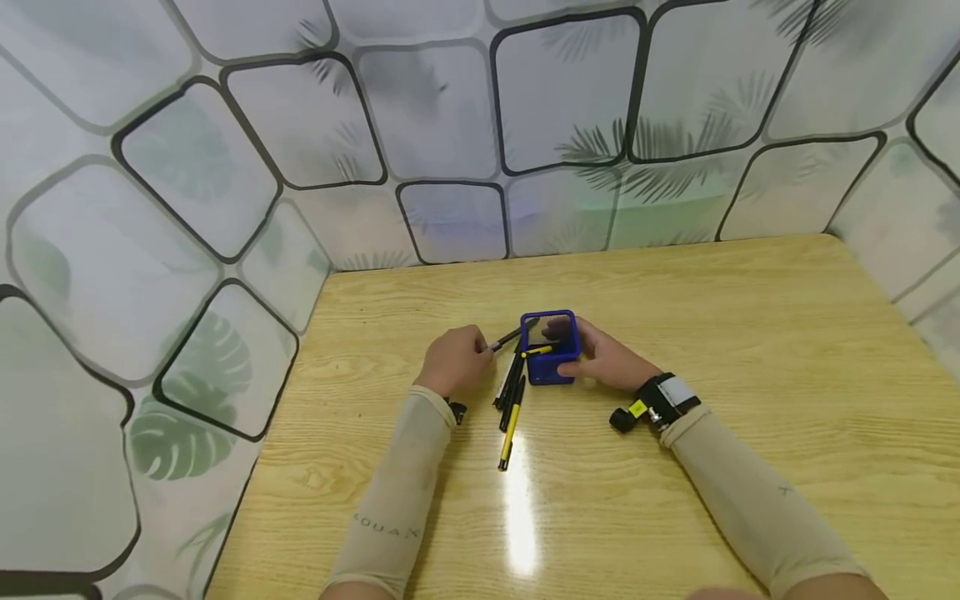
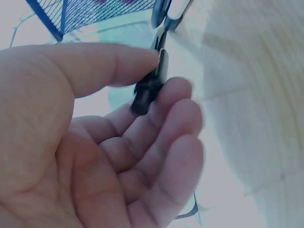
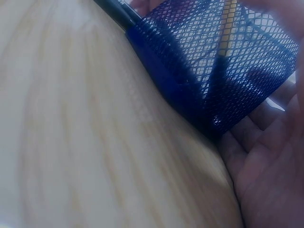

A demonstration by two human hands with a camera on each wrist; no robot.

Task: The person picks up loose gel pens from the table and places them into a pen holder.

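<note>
Seen from the head camera, with twelve o'clock toward the wall (image 1: 442, 108), a blue mesh cup (image 1: 551, 368) stands on the wooden table (image 1: 750, 333), and the directions here run from that cup. The right hand (image 1: 609, 360) comes in from three o'clock and grips it, thumb on the near side and fingers around the far side, partly visible through the mesh. A yellow-and-black pen (image 1: 538, 352) leans inside the cup; the right wrist view shows its dark lower part through the mesh.

The left hand (image 1: 455, 358) is at nine o'clock, apart from the cup. It pinches a dark pen (image 1: 506, 338) by one end between thumb and fingers, with the remaining fingers loosely bent. This pen points toward the cup, its far end by the rim; whether the tip is within the opening is hard to tell.

Several black pens (image 1: 510, 387) lie close together on the table at eight o'clock, their upper ends just beside the cup. Another yellow pen (image 1: 510, 433) with black ends lies at seven o'clock, next to them. Both forearms wear beige sleeves (image 1: 750, 492), and a black strap (image 1: 667, 398) circles the right wrist.
</note>
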